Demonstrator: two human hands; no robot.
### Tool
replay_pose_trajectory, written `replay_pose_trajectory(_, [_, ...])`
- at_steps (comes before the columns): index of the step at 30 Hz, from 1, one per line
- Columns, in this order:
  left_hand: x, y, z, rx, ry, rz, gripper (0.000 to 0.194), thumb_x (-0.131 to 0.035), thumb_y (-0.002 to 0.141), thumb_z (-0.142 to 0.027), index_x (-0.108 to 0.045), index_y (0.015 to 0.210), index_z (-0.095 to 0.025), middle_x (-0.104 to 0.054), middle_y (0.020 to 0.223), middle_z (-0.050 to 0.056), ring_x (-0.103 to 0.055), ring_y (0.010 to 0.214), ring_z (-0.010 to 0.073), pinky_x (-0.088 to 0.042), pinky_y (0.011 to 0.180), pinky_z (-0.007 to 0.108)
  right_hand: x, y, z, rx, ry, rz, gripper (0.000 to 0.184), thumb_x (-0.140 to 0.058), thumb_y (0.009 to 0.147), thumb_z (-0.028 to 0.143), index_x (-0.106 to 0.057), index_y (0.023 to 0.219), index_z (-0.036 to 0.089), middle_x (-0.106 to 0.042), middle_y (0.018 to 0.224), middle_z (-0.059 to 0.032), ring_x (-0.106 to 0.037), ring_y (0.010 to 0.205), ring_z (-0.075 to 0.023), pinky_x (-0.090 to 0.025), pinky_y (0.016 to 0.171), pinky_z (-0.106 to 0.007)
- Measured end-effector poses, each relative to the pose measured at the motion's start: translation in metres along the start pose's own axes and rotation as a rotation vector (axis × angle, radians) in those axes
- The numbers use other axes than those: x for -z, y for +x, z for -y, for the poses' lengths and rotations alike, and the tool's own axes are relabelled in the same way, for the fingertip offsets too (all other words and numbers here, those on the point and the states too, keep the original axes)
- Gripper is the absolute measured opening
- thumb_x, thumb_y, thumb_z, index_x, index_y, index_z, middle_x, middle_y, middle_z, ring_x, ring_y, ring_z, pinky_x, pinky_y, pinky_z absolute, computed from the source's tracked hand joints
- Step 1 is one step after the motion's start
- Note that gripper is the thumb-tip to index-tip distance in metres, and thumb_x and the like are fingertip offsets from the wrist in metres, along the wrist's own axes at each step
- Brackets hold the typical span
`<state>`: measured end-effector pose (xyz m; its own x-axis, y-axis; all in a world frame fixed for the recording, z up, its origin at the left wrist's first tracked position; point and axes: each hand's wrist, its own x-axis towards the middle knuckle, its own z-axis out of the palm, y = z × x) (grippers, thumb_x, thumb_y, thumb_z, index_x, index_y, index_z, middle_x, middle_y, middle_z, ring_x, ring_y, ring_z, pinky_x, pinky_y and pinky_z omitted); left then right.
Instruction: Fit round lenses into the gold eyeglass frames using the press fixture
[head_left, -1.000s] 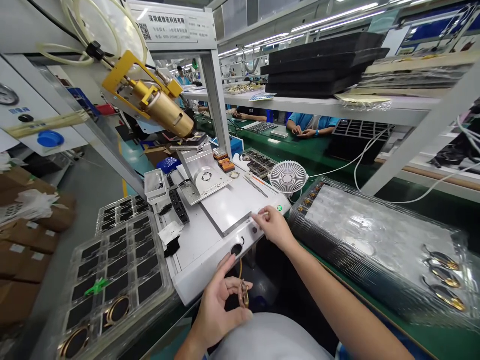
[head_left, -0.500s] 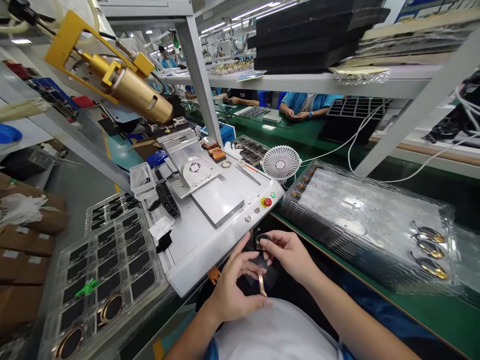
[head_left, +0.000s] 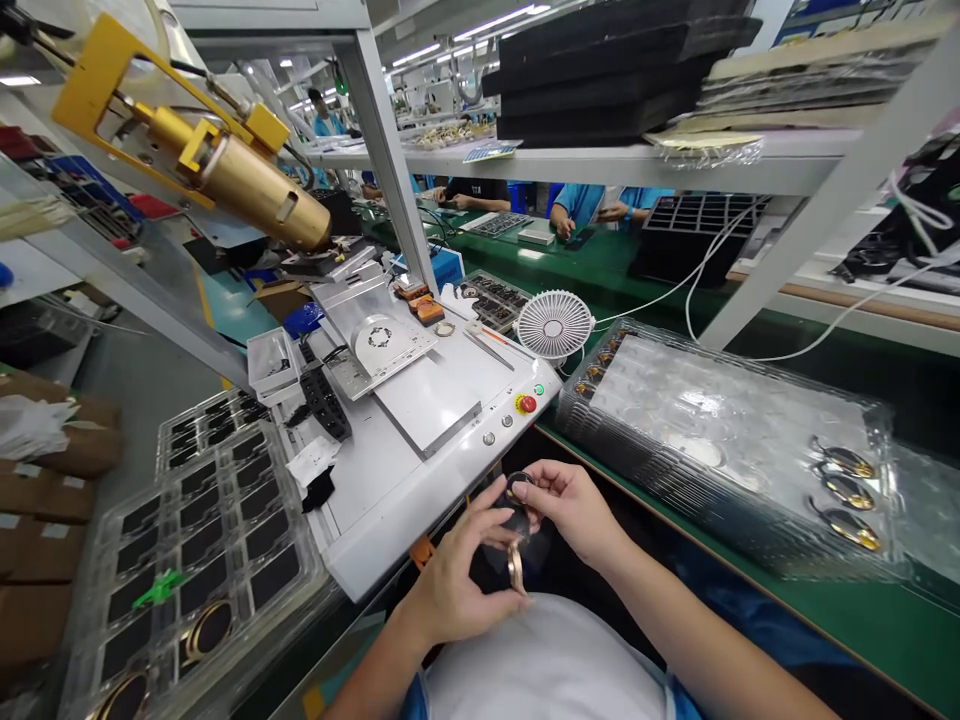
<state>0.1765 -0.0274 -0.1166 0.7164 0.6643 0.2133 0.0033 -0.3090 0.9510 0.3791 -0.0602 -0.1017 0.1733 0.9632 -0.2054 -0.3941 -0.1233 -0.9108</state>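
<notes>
Ring [head_left: 514, 568] stands nearly upright before the body [head_left: 551, 660], pinched edgewise in the left grip [head_left: 465, 585], which I judge keeps its faces untouched; just beyond, the right grip [head_left: 574, 510] pinches a dark disc [head_left: 520, 487] near its rim, perhaps to spare its middle. From my remote seat I see a tray [head_left: 309, 565] left of the machine [head_left: 375, 525] and a stack [head_left: 652, 490] on the bench [head_left: 862, 630] at right, presumably for easy reach, while the fan [head_left: 553, 328] beyond faces back, likely for cooling.
</notes>
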Motion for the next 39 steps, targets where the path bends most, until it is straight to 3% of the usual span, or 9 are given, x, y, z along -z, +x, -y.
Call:
replay_pose_trajectory(3, [0.003, 0.002, 0.005, 0.005, -0.277, -0.151, 0.067, -0.092, 0.071, -0.020, -0.064, 0.131, -0.025, -0.059, 0.147, 0.018, -0.075, 0.109, 0.0304, -0.061, 0.095, 0.043, 0.000, -0.003, 0.004, -0.039, 0.000, 0.032, 0.043, -0.094, 0.064, 0.050, -0.069, 0.069, 0.016, -0.063, 0.062, 0.0016, -0.052, 0.053, -0.0092, -0.045, 0.050, -0.022])
replay_pose_trajectory(5, [0.004, 0.005, 0.010, 0.021, -0.427, -0.215, 0.055, -0.092, 0.073, -0.029, -0.069, 0.122, -0.022, -0.073, 0.123, 0.013, -0.074, 0.110, 0.0299, -0.059, 0.098, 0.042, -0.001, -0.006, 0.007, -0.114, 0.006, 0.077, 0.042, -0.096, 0.062, 0.048, -0.071, 0.071, 0.015, -0.066, 0.068, -0.0003, -0.055, 0.060, -0.0105, -0.047, 0.058, -0.023])
replay_pose_trajectory(7, [0.002, 0.007, 0.014, 0.040, -0.503, -0.271, 0.053, -0.093, 0.070, -0.040, -0.072, 0.114, -0.020, -0.077, 0.111, 0.012, -0.074, 0.111, 0.0297, -0.058, 0.100, 0.043, -0.005, -0.009, 0.008, -0.208, 0.037, 0.112, 0.043, -0.097, 0.060, 0.048, -0.071, 0.070, 0.014, -0.069, 0.071, -0.0024, -0.060, 0.065, -0.0123, -0.050, 0.064, -0.025])
replay_pose_trajectory(11, [-0.006, 0.009, 0.024, 0.071, -0.587, -0.321, 0.053, -0.096, 0.065, -0.042, -0.074, 0.110, -0.023, -0.078, 0.117, 0.010, -0.074, 0.107, 0.0269, -0.060, 0.096, 0.041, -0.019, -0.016, 0.006, -0.310, 0.129, 0.106, 0.048, -0.100, 0.052, 0.042, -0.062, 0.063, 0.015, -0.068, 0.066, -0.0019, -0.060, 0.060, -0.0121, -0.049, 0.063, -0.025])
replay_pose_trajectory(22, [-0.009, 0.004, 0.035, -0.076, -0.579, -0.359, 0.052, -0.098, 0.063, -0.022, -0.077, 0.109, -0.029, -0.081, 0.120, 0.005, -0.079, 0.105, 0.0253, -0.066, 0.088, 0.035, -0.043, -0.019, -0.001, -0.070, -0.070, -0.018, 0.037, -0.084, 0.062, 0.026, -0.048, 0.072, 0.021, -0.051, 0.057, 0.0082, -0.041, 0.052, -0.0076, -0.031, 0.050, -0.021])
replay_pose_trajectory(33, [-0.008, 0.001, 0.037, -0.068, -0.510, -0.377, 0.049, -0.098, 0.062, -0.022, -0.076, 0.105, -0.026, -0.082, 0.116, 0.008, -0.081, 0.097, 0.0252, -0.068, 0.083, 0.035, -0.045, -0.021, -0.001, -0.076, -0.070, 0.019, 0.032, -0.073, 0.063, 0.021, -0.046, 0.080, 0.022, -0.059, 0.061, 0.0081, -0.050, 0.052, -0.0087, -0.038, 0.050, -0.021])
replay_pose_trajectory(39, [-0.010, 0.003, 0.035, -0.091, -0.505, -0.362, 0.055, -0.097, 0.064, -0.022, -0.075, 0.114, -0.031, -0.082, 0.116, 0.005, -0.081, 0.097, 0.0221, -0.068, 0.084, 0.031, -0.045, -0.021, -0.003, -0.096, -0.032, 0.013, 0.033, -0.073, 0.063, 0.021, -0.046, 0.082, 0.023, -0.059, 0.059, 0.0093, -0.053, 0.051, -0.0090, -0.040, 0.049, -0.020])
